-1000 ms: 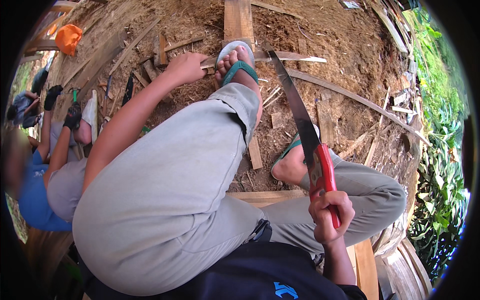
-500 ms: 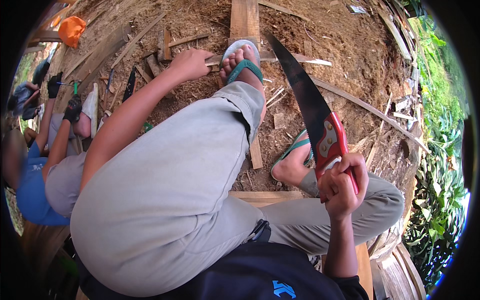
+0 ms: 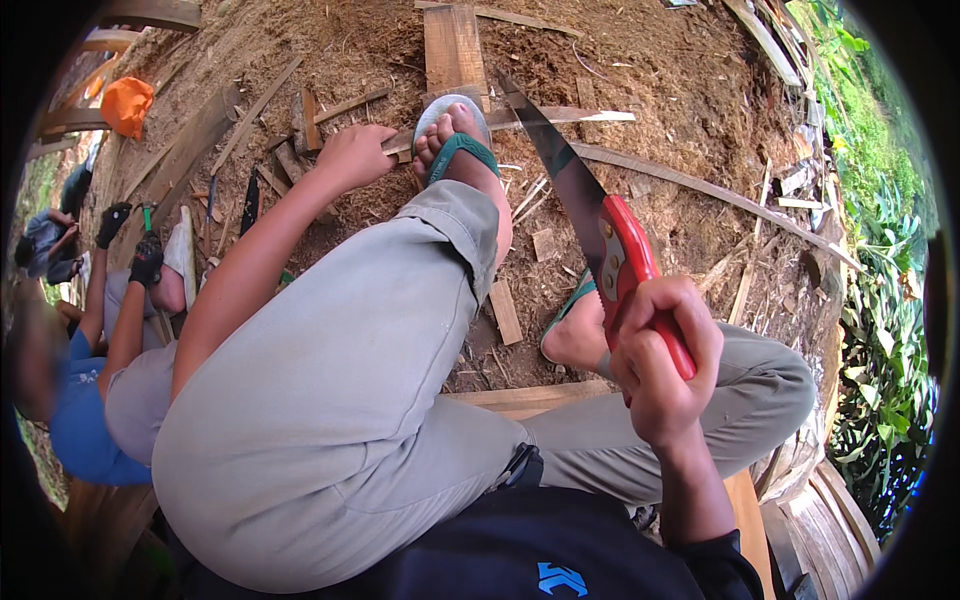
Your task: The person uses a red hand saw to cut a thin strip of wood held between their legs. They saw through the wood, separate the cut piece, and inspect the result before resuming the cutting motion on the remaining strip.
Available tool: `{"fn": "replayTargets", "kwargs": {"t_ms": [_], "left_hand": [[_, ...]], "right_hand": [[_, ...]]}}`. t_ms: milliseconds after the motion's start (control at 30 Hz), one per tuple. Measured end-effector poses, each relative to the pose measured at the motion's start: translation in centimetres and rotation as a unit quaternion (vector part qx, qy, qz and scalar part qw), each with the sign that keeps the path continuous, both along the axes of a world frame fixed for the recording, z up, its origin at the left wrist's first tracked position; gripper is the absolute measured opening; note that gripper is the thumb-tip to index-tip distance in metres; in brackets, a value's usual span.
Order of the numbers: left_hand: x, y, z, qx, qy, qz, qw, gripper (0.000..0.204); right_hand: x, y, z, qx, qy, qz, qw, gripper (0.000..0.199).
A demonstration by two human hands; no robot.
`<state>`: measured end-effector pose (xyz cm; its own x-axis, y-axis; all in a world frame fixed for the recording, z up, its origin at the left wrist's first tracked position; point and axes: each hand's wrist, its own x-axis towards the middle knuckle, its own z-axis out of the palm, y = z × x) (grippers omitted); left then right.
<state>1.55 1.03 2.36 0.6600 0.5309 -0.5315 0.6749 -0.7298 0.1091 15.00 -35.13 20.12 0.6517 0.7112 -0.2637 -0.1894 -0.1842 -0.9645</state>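
Observation:
My right hand (image 3: 662,360) is closed around the red handle of a handsaw (image 3: 570,160). Its dark blade points up and to the left, with the tip over a thin wooden strip (image 3: 575,115) just right of my foot. I cannot tell whether blade and strip touch. At the strip's left end my left hand (image 3: 352,158) grips it with bent fingers. My raised foot (image 3: 455,140), in a green-strapped flip-flop, presses on the strip, hiding its middle. Beneath the strip lies a wider plank (image 3: 453,50), pointing away from me.
At left a co-worker in a blue shirt (image 3: 85,420) and dark gloves (image 3: 146,262) holds a green-handled tool. An orange cloth-like thing (image 3: 127,107) lies far left. Wood scraps and a long batten (image 3: 715,200) litter the sawdust-covered ground. Green plants (image 3: 880,350) border the right.
The view has shifted, moving the scene slightly left. My right hand has turned the saw, so its blade looks shorter. The left hand keeps its grip on the strip.

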Motion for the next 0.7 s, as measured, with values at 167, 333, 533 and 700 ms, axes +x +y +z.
{"fn": "replayTargets", "kwargs": {"t_ms": [167, 333, 533, 700], "left_hand": [[0.4, 0.0, -0.5, -0.002, -0.008, -0.007, 1.0, 0.039], [0.3, 0.3, -1.2, 0.0, -0.017, -0.017, 1.0, 0.04], [0.4, 0.6, -1.3, -0.005, -0.004, -0.005, 1.0, 0.041], [-0.5, 0.4, -0.8, 0.0, -0.015, 0.008, 1.0, 0.034]], "right_hand": [[0.2, -1.7, 1.1, -0.024, 0.028, -0.004, 0.999, 0.008], [1.0, 2.0, -3.8, -0.016, -0.001, -0.017, 1.0, 0.009], [-1.0, -3.5, -0.9, -0.013, -0.036, -0.009, 0.999, 0.015], [0.1, 0.4, -5.9, 0.032, -0.079, 0.0, 0.996, 0.013]]}}
